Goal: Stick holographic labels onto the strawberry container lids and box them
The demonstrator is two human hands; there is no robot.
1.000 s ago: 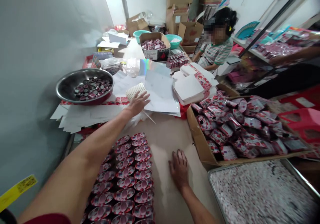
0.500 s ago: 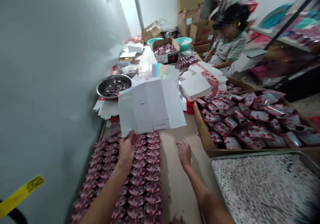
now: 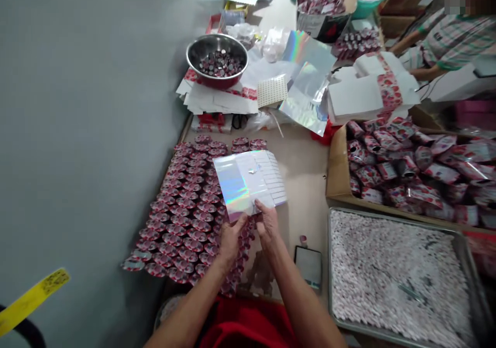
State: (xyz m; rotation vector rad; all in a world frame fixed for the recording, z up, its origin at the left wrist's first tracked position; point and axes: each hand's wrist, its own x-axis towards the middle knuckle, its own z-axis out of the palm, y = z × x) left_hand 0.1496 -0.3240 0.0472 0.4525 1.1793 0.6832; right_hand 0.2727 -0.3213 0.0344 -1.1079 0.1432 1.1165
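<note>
My left hand (image 3: 230, 239) pinches the lower left edge of a shiny, rainbow-tinted sheet (image 3: 238, 182). The sheet looks bent or folded, and its right part carries thin parallel lines. My right hand (image 3: 268, 225) grips the same sheet by its lower edge, thumb on top. Both hands are close together over the right side of many standing red-and-pink printed packs (image 3: 186, 203) with oval tops, set in tight rows. Under the sheet, some packs are hidden. Further back lies a cream sheet of small dots (image 3: 272, 90).
A steel bowl (image 3: 194, 63) of small round pieces stands at the back left. To the right are a carton (image 3: 338, 169) of printed packs, a metal tray (image 3: 330, 265) of pale bits and a small flat device (image 3: 308, 265). White folded cartons (image 3: 356, 100) lie behind; a person (image 3: 457, 40) sits beyond.
My left hand has drawn the sheet from the back of the table toward me. The right hand has left the tabletop and taken hold of it too. The view has tipped down.
</note>
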